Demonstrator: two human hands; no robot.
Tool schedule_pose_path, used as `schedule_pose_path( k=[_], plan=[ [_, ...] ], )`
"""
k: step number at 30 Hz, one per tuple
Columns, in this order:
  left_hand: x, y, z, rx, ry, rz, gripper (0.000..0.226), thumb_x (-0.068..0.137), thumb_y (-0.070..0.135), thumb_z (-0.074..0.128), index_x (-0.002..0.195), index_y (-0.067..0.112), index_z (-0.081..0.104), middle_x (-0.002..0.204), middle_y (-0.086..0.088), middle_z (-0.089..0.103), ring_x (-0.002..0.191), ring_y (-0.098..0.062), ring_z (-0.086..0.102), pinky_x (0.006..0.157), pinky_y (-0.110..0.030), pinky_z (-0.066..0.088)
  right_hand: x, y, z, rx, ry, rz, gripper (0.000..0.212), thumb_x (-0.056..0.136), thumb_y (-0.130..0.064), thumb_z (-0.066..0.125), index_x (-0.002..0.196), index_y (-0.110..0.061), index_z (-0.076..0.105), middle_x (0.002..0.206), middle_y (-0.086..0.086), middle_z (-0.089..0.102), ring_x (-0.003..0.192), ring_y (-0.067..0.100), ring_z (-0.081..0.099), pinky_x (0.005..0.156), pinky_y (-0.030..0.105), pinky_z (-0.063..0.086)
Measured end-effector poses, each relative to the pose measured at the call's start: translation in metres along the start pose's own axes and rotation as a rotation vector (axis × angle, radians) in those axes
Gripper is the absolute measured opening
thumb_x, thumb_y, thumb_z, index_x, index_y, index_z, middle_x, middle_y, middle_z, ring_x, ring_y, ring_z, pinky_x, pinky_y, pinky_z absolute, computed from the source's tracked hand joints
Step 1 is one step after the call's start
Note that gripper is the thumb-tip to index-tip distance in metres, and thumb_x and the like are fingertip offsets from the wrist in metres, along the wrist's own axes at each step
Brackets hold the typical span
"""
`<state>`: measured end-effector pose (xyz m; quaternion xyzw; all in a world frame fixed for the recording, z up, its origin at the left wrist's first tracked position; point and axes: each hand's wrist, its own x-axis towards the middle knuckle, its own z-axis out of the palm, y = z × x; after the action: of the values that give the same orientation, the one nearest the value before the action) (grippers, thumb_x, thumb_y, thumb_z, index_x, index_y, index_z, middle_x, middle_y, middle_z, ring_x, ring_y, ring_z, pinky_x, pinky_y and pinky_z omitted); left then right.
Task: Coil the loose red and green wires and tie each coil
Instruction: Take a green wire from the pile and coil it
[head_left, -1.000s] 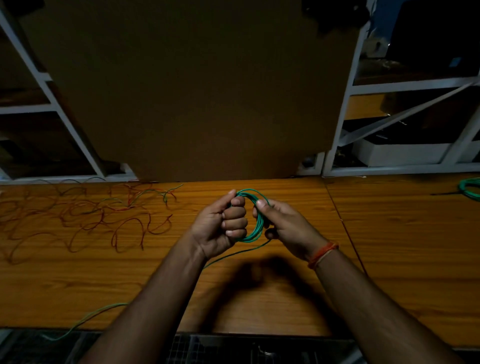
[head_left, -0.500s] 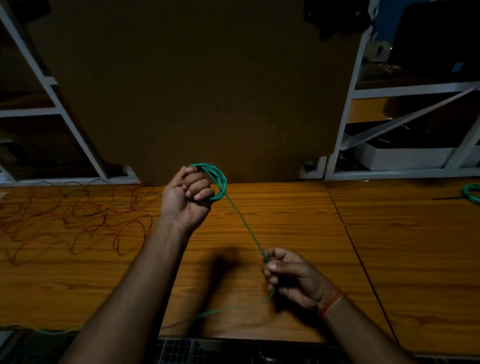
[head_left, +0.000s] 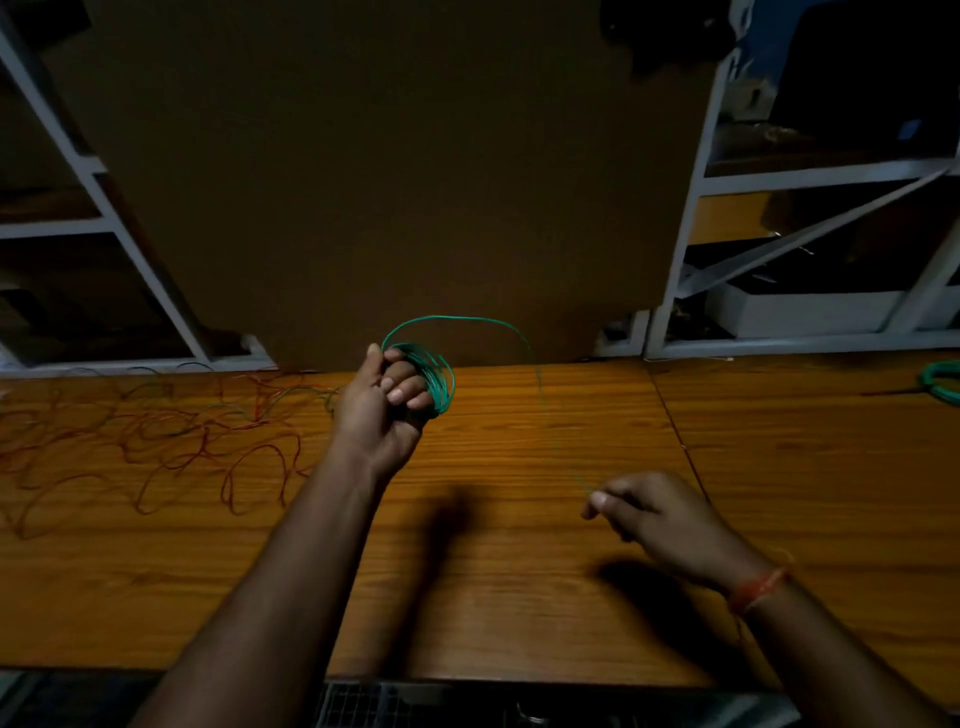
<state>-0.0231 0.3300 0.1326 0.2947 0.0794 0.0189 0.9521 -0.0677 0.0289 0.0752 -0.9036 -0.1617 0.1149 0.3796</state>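
Green wire coil (head_left: 434, 379) sits looped in the left hand (head_left: 382, 415), whose grip curls round it above the wooden table (head_left: 519, 571); its free strand (head_left: 467, 319) arcs over to the right hand (head_left: 654, 514), pinched at the fingertips; loose red wires (head_left: 156, 441) sprawl far left; another green coil (head_left: 941, 382) lies far right.

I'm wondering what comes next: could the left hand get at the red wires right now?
Probably not yet. The left hand grips the green coil, so it is busy. The way itself looks free: the red wires lie loose on the table just to its left, nothing between.
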Motion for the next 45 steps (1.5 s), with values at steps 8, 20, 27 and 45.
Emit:
schedule_pose_path(
  k=[8, 20, 27, 45],
  plan=[
    [-0.008, -0.028, 0.005, 0.35, -0.051, 0.037, 0.034, 0.11, 0.037, 0.034, 0.085, 0.019, 0.048, 0.06, 0.008, 0.039, 0.048, -0.005, 0.036, 0.046, -0.018, 0.032, -0.002, -0.062, -0.025, -0.22, -0.123, -0.384, 0.024, 0.106, -0.034, 0.048, 0.098, -0.028, 0.07, 0.092, -0.013, 0.069, 0.091, 0.002, 0.061, 0.082, 0.029, 0.047],
    [-0.034, -0.055, 0.006, 0.524, -0.285, -0.076, 0.032, 0.109, 0.031, 0.034, 0.089, 0.011, 0.05, 0.05, 0.0, 0.043, 0.037, -0.008, 0.036, 0.039, -0.018, 0.027, 0.052, -0.108, -0.052, -0.212, 0.075, -0.621, 0.021, 0.103, -0.03, 0.05, 0.086, -0.026, 0.062, 0.078, -0.008, 0.061, 0.078, 0.004, 0.058, 0.073, 0.029, 0.048],
    [-0.032, -0.049, 0.004, 0.473, -0.398, -0.255, 0.049, 0.101, 0.055, 0.031, 0.089, 0.012, 0.052, 0.05, 0.01, 0.027, 0.039, -0.004, 0.017, 0.041, -0.02, 0.018, 0.065, -0.094, -0.043, 0.03, 0.234, -0.52, 0.025, 0.106, -0.023, 0.051, 0.088, -0.018, 0.068, 0.074, -0.018, 0.061, 0.071, 0.002, 0.055, 0.065, 0.025, 0.043],
    [-0.022, -0.047, -0.001, 0.221, -0.403, -0.291, 0.035, 0.104, 0.034, 0.04, 0.075, 0.02, 0.053, 0.047, 0.012, 0.032, 0.042, -0.005, 0.014, 0.041, -0.018, 0.014, 0.076, -0.054, -0.033, 0.424, 0.287, -0.152, 0.023, 0.107, -0.026, 0.049, 0.098, -0.02, 0.069, 0.074, -0.004, 0.055, 0.063, 0.006, 0.049, 0.055, 0.022, 0.038]
  ],
)
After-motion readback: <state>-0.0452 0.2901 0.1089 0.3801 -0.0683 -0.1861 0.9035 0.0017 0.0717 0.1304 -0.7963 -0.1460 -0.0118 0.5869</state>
